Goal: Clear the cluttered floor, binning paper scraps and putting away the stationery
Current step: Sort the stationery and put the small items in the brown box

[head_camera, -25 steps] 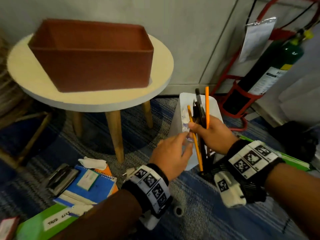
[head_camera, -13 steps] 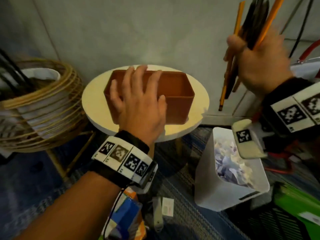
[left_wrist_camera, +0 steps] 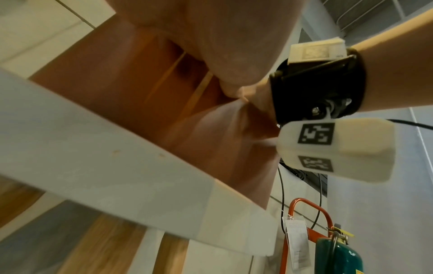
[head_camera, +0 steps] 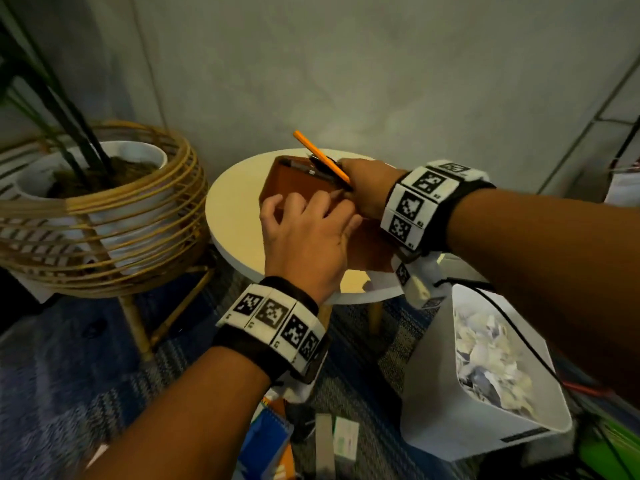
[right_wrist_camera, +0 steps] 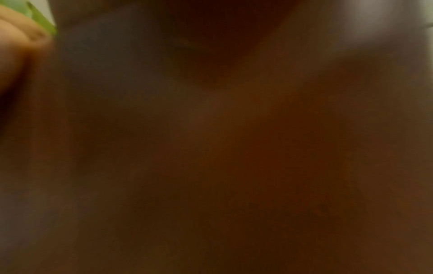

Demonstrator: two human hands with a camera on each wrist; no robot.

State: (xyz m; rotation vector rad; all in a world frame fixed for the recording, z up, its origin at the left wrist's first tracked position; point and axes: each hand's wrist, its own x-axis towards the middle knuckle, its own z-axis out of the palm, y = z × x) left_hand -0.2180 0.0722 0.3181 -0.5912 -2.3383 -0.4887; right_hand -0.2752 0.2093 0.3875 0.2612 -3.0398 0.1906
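Note:
A brown box (head_camera: 277, 183) stands on a round white table (head_camera: 232, 216). Over its far right corner my right hand (head_camera: 349, 183) grips a bundle of pencils and pens (head_camera: 320, 157); an orange pencil points up and to the left, and the lower ends reach down into the box. My left hand (head_camera: 301, 206) holds the near rim of the box (left_wrist_camera: 105, 83), fingers curled over it. The right wrist view is dark and blurred. A white bin (head_camera: 446, 427) full of paper scraps (head_camera: 485, 351) stands on the floor to the right of the table.
A wicker plant stand (head_camera: 104, 220) holding a white pot is close on the left. On the blue rug near my feet lie a blue notebook (head_camera: 266, 441), a white card (head_camera: 346, 441) and a green folder (head_camera: 620, 445). A green fire extinguisher (left_wrist_camera: 337, 257) stands at the right.
My right hand has come down from high at the right to the box with the pencil bundle. My left hand went from lying flat on the box to curling over its rim.

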